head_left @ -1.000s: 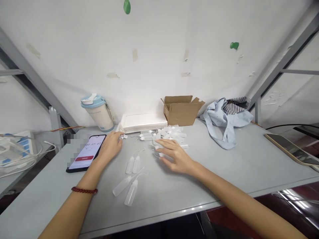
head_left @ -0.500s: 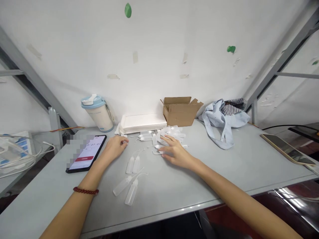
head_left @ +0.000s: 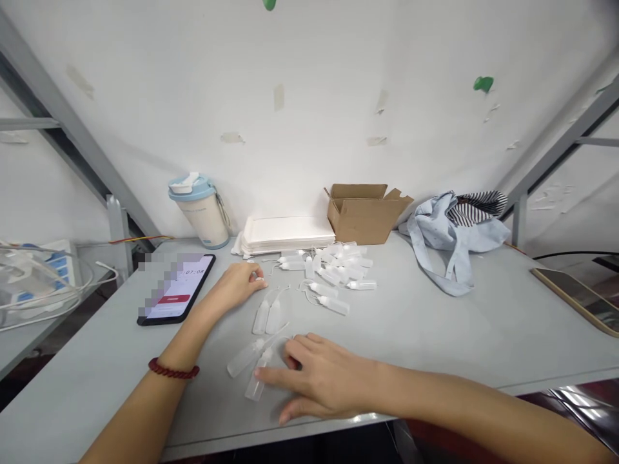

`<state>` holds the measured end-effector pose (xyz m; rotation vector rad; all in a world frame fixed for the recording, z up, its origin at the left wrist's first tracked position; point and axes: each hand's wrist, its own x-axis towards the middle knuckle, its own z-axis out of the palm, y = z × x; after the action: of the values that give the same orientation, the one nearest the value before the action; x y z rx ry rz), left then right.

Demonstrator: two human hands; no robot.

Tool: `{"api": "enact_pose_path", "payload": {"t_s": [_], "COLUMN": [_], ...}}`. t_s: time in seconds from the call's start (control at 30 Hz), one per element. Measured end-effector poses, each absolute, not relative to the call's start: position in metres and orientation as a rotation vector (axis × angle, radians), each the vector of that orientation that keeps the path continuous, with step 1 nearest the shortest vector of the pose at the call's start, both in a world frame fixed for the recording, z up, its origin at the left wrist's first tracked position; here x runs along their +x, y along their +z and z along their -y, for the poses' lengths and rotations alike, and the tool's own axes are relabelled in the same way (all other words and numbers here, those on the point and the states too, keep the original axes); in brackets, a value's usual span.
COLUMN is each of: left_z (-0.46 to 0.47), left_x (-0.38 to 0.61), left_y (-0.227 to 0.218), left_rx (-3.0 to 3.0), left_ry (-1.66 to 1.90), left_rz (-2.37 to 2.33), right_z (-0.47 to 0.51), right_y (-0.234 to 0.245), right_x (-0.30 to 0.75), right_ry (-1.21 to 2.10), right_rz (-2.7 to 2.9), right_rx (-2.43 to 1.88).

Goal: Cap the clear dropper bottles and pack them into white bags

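Observation:
My right hand (head_left: pixel 329 377) lies low over the table, its index finger stretched out onto a translucent dropper bottle (head_left: pixel 253 389) with a thin curved tip. The thumb is apart from it and the other fingers are bent. Beside that bottle lies a second dropper bottle (head_left: pixel 240 361). Farther back, a pair of similar bottles (head_left: pixel 273 318) lies side by side. My left hand (head_left: pixel 235 287) rests near the white stack with its fingers curled together; a small white bit shows at the fingertips, too small to name. A pile of dropper bottles (head_left: pixel 345 264) spreads in the middle.
A phone (head_left: pixel 181 290) with a lit timer lies at left, below a cream and blue cup (head_left: pixel 200 216). White trays (head_left: pixel 290 232) are stacked by the wall, next to an open cardboard box (head_left: pixel 365 219). Right of these are a light blue cloth bag (head_left: pixel 440 238) and another phone (head_left: pixel 575 296).
My right hand has left the bottle pile and come forward and left to the front bottles. My left hand stays in place on the table. The view has shifted slightly.

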<state>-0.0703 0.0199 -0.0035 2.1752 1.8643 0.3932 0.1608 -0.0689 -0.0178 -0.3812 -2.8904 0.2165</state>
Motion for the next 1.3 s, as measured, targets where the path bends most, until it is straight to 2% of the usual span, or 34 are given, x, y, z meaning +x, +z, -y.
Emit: {"api": "enact_pose_path", "payload": {"t_s": [0.23, 0.4, 0.53, 0.63, 0.73, 0.87, 0.97, 1.1, 1.23, 1.3], "left_z": [-0.017, -0.015, -0.01, -0.002, 0.007, 0.015, 0.016, 0.014, 0.013, 0.013], "left_x": [-0.066, -0.062, -0.051, -0.038, -0.025, -0.015, -0.015, -0.015, -0.012, -0.012], "left_y": [-0.005, -0.002, 0.006, 0.011, 0.017, 0.027, 0.031, 0.029, 0.025, 0.024], "left_rx": [2.195, 2.202, 2.195, 2.172, 1.96, 1.647, 1.598, 1.554, 1.575, 1.588], "left_ry": [0.416, 0.467, 0.742, 1.081, 1.221, 1.243, 1.114, 0.972, 0.921, 0.908], "left_rz": [-1.88, -1.968, -2.063, -1.907, -1.705, -1.509, -1.448, -1.398, -1.393, -1.384], "right_z": [0.068, 0.07, 0.066, 0.055, 0.039, 0.021, 0.015, 0.016, 0.013, 0.009], "right_y": [-0.022, -0.025, -0.026, -0.025, -0.022, -0.019, -0.017, -0.011, -0.005, -0.005], "right_x": [0.15, 0.156, 0.166, 0.172, 0.177, 0.184, 0.187, 0.186, 0.185, 0.187], "right_ry": [0.027, 0.061, 0.02, -0.024, -0.032, 0.043, 0.121, 0.455, 1.32, 1.65], "right_rz": [2.865, 2.852, 2.815, 2.718, 2.567, 2.376, 2.258, 2.118, 1.792, 1.625], "right_rx": [-0.407, -0.338, -0.427, -0.585, -0.7, -0.772, -0.784, -0.736, -0.728, -0.65]}}
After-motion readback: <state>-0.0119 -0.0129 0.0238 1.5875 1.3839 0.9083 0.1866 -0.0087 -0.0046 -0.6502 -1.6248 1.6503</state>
